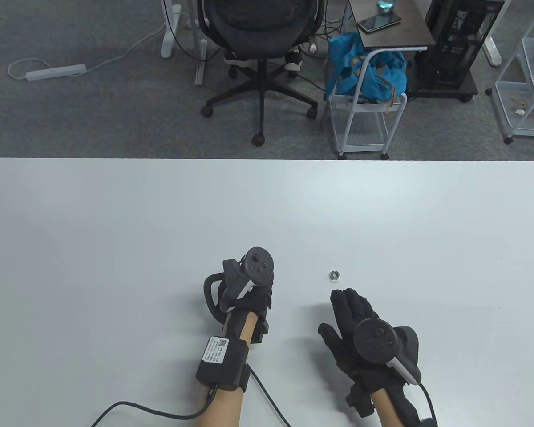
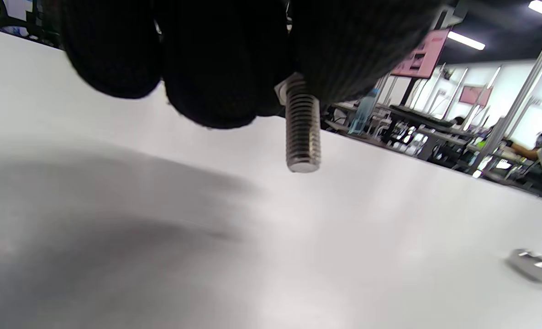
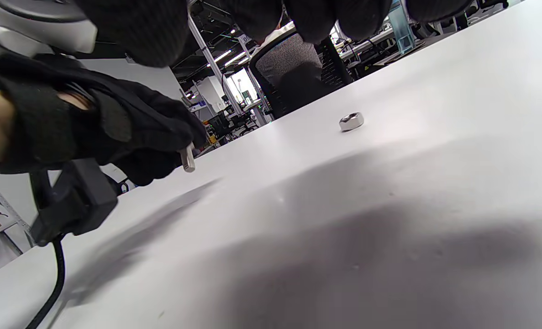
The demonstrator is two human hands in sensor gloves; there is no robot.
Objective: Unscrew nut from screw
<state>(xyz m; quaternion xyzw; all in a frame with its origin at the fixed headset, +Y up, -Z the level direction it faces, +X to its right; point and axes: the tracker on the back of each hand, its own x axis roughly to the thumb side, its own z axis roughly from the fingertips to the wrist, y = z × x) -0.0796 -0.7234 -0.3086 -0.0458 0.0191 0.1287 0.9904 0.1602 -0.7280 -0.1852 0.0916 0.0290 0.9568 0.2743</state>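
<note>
A small silver hex nut (image 1: 335, 275) lies alone on the white table (image 1: 115, 231), also in the left wrist view (image 2: 533, 265) and the right wrist view (image 3: 351, 121). My left hand (image 1: 253, 298) grips the threaded screw (image 2: 302, 130) by its head; the bare shaft points down a little above the table. The screw tip also shows in the right wrist view (image 3: 188, 160). My right hand (image 1: 351, 311) is open and empty, fingers spread, just below the nut and apart from it.
Beyond the table's far edge stand an office chair (image 1: 260, 53), a white cart with a blue bag (image 1: 365, 80) and a side table. A black cable (image 1: 129, 407) runs from my left wrist across the table's near edge.
</note>
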